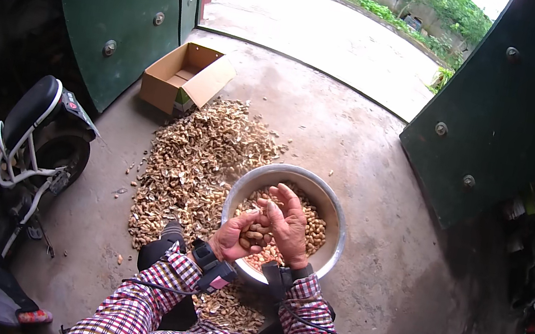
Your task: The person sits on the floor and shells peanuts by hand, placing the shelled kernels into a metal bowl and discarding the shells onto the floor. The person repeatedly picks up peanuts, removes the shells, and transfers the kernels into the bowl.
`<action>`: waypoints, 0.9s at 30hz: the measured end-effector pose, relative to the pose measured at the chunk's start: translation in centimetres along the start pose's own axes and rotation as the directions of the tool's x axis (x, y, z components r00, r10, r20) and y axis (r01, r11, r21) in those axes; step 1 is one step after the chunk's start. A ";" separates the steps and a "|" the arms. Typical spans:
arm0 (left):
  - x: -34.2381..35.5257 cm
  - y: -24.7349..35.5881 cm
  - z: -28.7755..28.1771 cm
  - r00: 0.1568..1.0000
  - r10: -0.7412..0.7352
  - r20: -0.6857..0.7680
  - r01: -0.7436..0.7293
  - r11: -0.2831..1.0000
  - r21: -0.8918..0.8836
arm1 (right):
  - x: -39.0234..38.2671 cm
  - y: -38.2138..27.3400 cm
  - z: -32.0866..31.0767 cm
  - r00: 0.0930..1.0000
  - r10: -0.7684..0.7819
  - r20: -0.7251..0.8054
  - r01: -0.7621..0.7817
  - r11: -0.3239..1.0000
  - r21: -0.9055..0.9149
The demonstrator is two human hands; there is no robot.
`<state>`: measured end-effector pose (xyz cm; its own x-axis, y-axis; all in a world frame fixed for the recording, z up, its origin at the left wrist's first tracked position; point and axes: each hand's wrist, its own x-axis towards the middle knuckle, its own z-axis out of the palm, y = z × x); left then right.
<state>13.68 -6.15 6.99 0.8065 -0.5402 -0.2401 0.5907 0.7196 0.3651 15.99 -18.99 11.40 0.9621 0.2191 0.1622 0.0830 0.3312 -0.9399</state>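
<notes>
Over a wide metal basin (339, 239), both my hands are close together. My left hand (230, 240) is cupped, its fingers curled round several unshelled peanuts (255, 236). Just to its right, my right hand (292, 233) has its fingers stretched out and slightly bent above the left fingertips; I make out nothing held in it. Inside the basin, unshelled peanuts (315, 230) lie toward the far and right side, and reddish shelled kernels (261, 258) lie toward the near side. My forearms and hands hide part of the contents.
A big heap of peanut shells (189, 168) spreads left of the basin, with more shells (229, 309) between my legs. An open cardboard box (187, 76) stands behind the heap. A two-wheeler (30, 148) is at left. Green metal doors (116, 14) flank the doorway.
</notes>
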 end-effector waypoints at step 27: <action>-1.4 0.2 -0.9 0.969 0.027 -0.247 -0.007 0.997 0.082 | 0.4 3.4 -0.5 0.956 -0.044 0.289 0.157 0.911 -0.382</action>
<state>12.73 -4.89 6.62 0.8033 -0.3961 -0.4449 0.5811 0.6851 0.4392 16.78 -18.19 8.13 0.8415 0.4602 0.2831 0.3260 -0.0146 -0.9453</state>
